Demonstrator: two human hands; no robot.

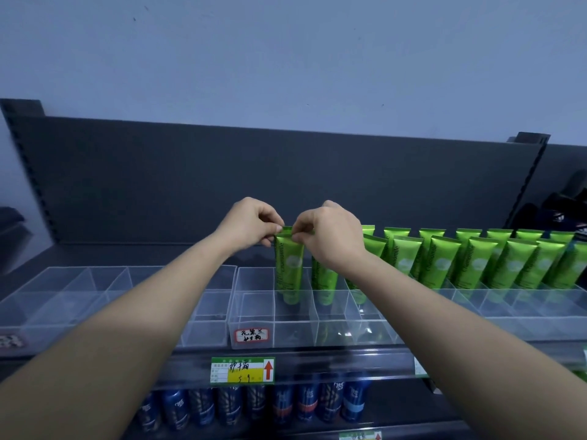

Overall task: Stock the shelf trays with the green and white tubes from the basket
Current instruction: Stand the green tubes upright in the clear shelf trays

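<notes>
your left hand (251,225) and right hand (330,236) each pinch the crimped top of a glossy green plastic tube (289,265), keeping it upright in the clear acrylic shelf tray (254,312) compartment, likely to square it with the row.

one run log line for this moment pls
stage: green tube upright in clear tray | left hand: pinches tube top | right hand: pinches tube top | stocked tubes: row at right

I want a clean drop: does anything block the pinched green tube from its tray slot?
Nothing visible: left hand and right hand pinch the green tube by its top, base already inside the clear tray.
</notes>
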